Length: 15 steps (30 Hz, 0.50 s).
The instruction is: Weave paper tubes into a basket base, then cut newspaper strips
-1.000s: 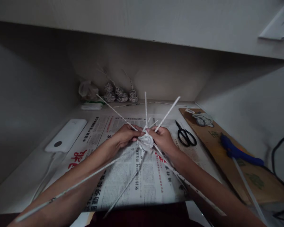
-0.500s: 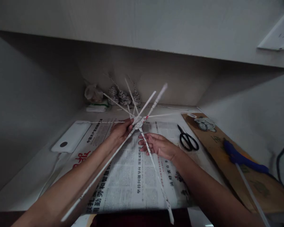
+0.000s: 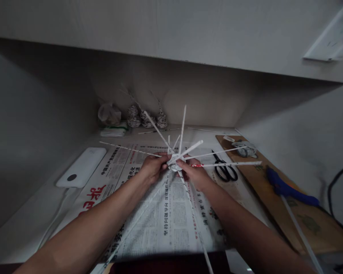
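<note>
Layout of the work surface. Centre: a woven piece between left hand and right hand, above newspaper. Left: power bank. Right: scissors, then cardboard bearing a glue gun, with a crumpled bundle at its far end. Far left: plastic bag beside three gourd-shaped pieces.

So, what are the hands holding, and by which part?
Left hand and right hand hold the paper piece by its bunched middle, one each side.
</note>
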Tool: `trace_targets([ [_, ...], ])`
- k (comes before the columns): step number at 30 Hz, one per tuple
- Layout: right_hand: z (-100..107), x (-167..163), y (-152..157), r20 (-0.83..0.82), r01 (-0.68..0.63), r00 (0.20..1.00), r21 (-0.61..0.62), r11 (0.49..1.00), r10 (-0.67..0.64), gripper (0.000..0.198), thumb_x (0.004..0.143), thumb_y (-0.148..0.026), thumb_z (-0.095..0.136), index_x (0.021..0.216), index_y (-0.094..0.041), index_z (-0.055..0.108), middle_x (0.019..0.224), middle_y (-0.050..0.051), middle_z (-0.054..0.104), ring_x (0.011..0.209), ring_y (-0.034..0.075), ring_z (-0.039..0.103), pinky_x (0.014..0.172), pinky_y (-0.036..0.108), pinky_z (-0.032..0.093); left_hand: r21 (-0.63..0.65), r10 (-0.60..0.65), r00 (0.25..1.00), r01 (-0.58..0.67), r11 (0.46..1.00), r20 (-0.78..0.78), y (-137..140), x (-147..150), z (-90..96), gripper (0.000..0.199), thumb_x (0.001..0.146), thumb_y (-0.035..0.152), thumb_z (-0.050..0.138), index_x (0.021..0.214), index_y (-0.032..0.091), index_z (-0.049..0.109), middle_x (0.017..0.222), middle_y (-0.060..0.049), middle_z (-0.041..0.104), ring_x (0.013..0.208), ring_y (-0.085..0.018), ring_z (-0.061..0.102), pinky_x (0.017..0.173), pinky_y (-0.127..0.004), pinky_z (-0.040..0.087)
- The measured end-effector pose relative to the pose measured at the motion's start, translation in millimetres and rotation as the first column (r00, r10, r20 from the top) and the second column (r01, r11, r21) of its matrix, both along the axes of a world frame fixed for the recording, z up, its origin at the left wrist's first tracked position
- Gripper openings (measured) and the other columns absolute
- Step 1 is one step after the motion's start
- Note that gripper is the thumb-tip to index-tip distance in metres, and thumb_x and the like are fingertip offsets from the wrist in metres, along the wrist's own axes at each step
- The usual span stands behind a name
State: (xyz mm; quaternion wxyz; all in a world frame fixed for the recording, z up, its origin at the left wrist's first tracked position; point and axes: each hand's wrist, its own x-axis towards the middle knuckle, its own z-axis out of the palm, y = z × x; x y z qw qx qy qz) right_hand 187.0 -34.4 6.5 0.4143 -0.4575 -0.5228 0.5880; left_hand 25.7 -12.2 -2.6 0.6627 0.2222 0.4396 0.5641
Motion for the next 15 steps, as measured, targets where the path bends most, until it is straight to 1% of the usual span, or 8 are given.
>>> trace_targets([
  [2,-0.1,-4.7,-2.5,-0.037,0.057,0.998,0.035,0.998,-0.056,0.041,0.068,-0.052,0.079,0.088,-0.020,0.064,0.058,-0.004,0.059,0.048,0.011,0.053,0.043,0.021,0.041,0.005,-0.025,1.000,0.025,1.000,0.001,-0.9,0.0,-0.4,0.018,0.062,0.005,0.082,0.072,0.010,0.068,0.060,-0.002,0.068,0.042,-0.006,0.054,0.039,-0.014,0.040],
  [3,0.8,-5.2,-3.4,-0.044,0.052,0.998,0.043,0.998,-0.050,0.040,0.067,-0.048,0.080,0.090,-0.020,0.064,0.060,-0.004,0.060,0.049,0.010,0.053,0.044,0.021,0.041,0.012,-0.037,0.999,0.037,0.999,0.005,-1.0,-0.6,0.1,0.019,0.061,0.006,0.083,0.072,0.011,0.068,0.060,-0.002,0.068,0.043,-0.006,0.054,0.040,-0.014,0.041],
  [5,3.6,-3.2,-4.2,-0.033,-0.022,0.999,0.053,0.998,0.024,0.041,0.066,-0.043,0.082,0.096,-0.020,0.066,0.064,-0.003,0.063,0.050,0.011,0.053,0.044,0.021,0.041,0.023,-0.046,0.999,0.046,0.999,0.017,-0.5,-2.4,2.2,0.021,0.059,0.006,0.084,0.071,0.010,0.068,0.061,-0.002,0.068,0.045,-0.007,0.056,0.041,-0.014,0.042],
  [7,6.0,0.2,-3.8,-0.019,-0.102,0.994,0.064,0.993,0.103,0.042,0.067,-0.042,0.082,0.099,-0.019,0.068,0.064,-0.003,0.064,0.050,0.011,0.053,0.044,0.021,0.041,0.022,-0.034,0.999,0.034,0.999,0.026,0.6,-4.3,4.7,0.021,0.058,0.004,0.084,0.071,0.010,0.068,0.061,-0.002,0.068,0.047,-0.007,0.057,0.041,-0.014,0.042],
  [8,6.4,1.5,-3.4,-0.023,-0.111,0.993,0.066,0.992,0.113,0.042,0.068,-0.043,0.082,0.100,-0.019,0.069,0.064,-0.002,0.064,0.050,0.011,0.054,0.044,0.021,0.042,0.022,-0.028,0.999,0.027,0.999,0.030,1.2,-5.1,5.7,0.020,0.059,0.004,0.083,0.071,0.010,0.068,0.061,-0.002,0.068,0.048,-0.007,0.058,0.042,-0.014,0.042],
  [12,4.3,2.7,-2.1,-0.055,-0.048,0.997,0.050,0.998,0.051,0.039,0.071,-0.046,0.080,0.097,-0.020,0.070,0.063,-0.002,0.066,0.049,0.011,0.054,0.043,0.022,0.040,0.020,-0.022,1.000,0.022,1.000,0.021,3.0,-7.1,6.7,0.020,0.058,0.003,0.083,0.072,0.010,0.069,0.062,-0.003,0.068,0.050,-0.008,0.058,0.042,-0.014,0.042],
  [13,3.9,3.3,-1.8,-0.053,-0.070,0.996,0.043,0.997,0.072,0.036,0.071,-0.045,0.080,0.094,-0.019,0.071,0.064,-0.001,0.066,0.050,0.011,0.055,0.043,0.022,0.040,0.022,-0.033,0.999,0.033,0.999,0.018,3.5,-7.8,6.7,0.020,0.058,0.004,0.083,0.072,0.009,0.070,0.062,-0.003,0.068,0.049,-0.008,0.058,0.042,-0.015,0.041],
  [15,4.4,7.0,-0.7,-0.073,-0.153,0.985,0.027,0.988,0.154,0.031,0.070,-0.039,0.081,0.091,-0.019,0.071,0.066,-0.001,0.066,0.053,0.012,0.057,0.045,0.022,0.042,0.040,-0.053,0.998,0.052,0.998,0.016,4.5,-9.4,7.4,0.020,0.057,0.005,0.083,0.073,0.009,0.071,0.064,-0.004,0.069,0.051,-0.008,0.058,0.043,-0.016,0.042],
])
